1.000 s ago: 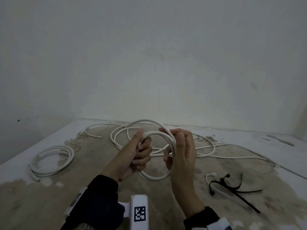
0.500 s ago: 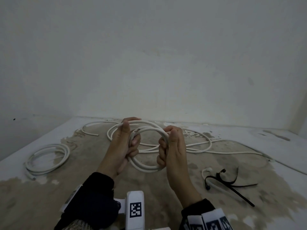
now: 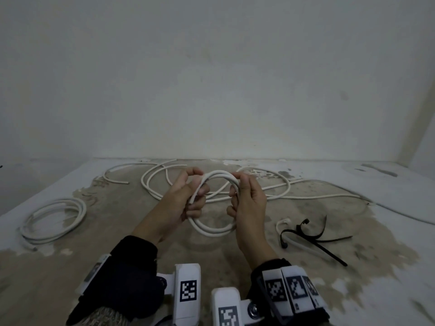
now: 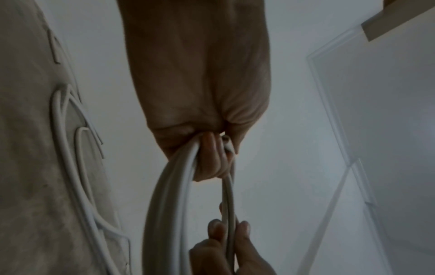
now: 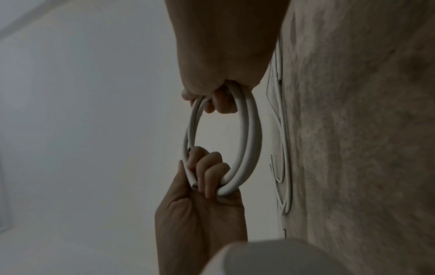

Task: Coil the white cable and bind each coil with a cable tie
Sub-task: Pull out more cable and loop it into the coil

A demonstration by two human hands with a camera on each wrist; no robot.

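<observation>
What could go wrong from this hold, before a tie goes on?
1. Both hands, left hand and right hand, grip the coil; freeing one to fetch the black cable ties lying to the right may let the loops spring apart.
2. The cable's cut end sits just under the left fingers and could slip out.
3. Loose cable lies looped behind the coil and may snag it.

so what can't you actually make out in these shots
- Head view: whether the coil on the left is tied yet; too small.
- Head view: how many black cable ties lie there; they overlap.
- Left wrist view: the left hand hides its own fingers' hold on the held coil.
</observation>
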